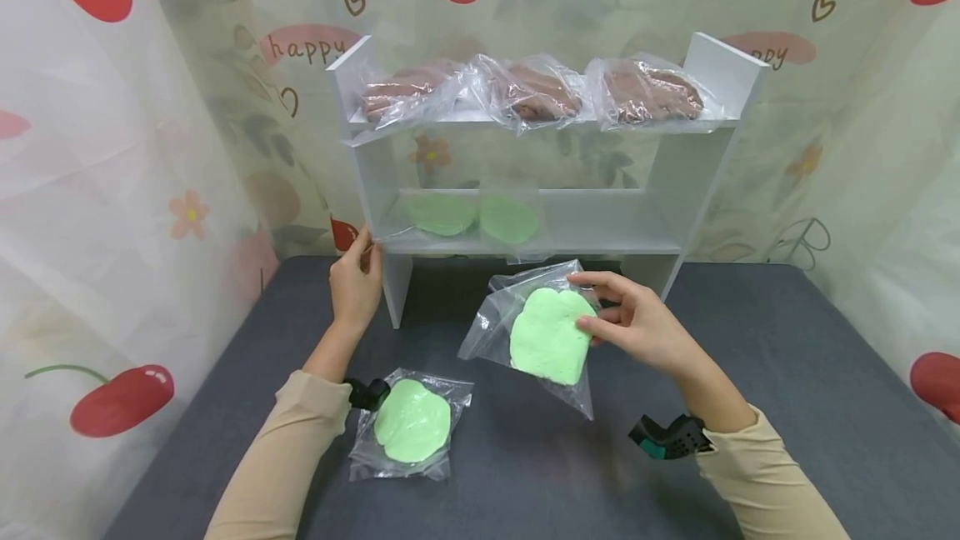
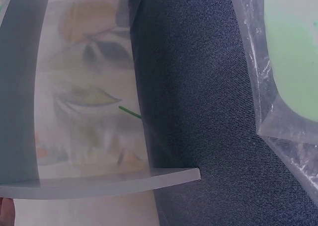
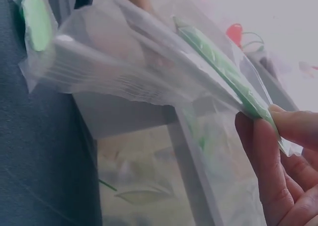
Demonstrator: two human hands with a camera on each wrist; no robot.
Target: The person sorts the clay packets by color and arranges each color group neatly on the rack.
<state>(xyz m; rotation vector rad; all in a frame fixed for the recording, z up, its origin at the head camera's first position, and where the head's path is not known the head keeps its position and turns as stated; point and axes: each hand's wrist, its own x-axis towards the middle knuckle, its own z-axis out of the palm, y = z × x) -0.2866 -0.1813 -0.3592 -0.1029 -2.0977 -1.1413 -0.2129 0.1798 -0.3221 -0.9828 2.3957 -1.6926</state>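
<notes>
In the head view, my right hand (image 1: pixel 637 319) pinches a clear plastic bag (image 1: pixel 487 327) holding a flat, light-green, toast-shaped piece (image 1: pixel 551 336), raised in front of a white shelf unit (image 1: pixel 615 223). The right wrist view shows the bag edge-on, thumb (image 3: pixel 293 124) on one face and fingers on the other. My left hand (image 1: pixel 356 286) grips the front edge of the unit's left side panel at middle-shelf height; only a fingertip (image 2: pixel 7 211) shows in the left wrist view. Another bagged green piece (image 1: pixel 412 423) lies on the table beside my left forearm.
Two bagged green pieces, one left (image 1: pixel 444 213) and one right (image 1: pixel 510 219), sit on the middle shelf. Along the top shelf lie three bags of brown pieces (image 1: pixel 540 94). The dark table (image 1: pixel 525 473) is bordered by a printed curtain (image 1: pixel 187 148); a cable (image 1: pixel 802 240) hangs at the right.
</notes>
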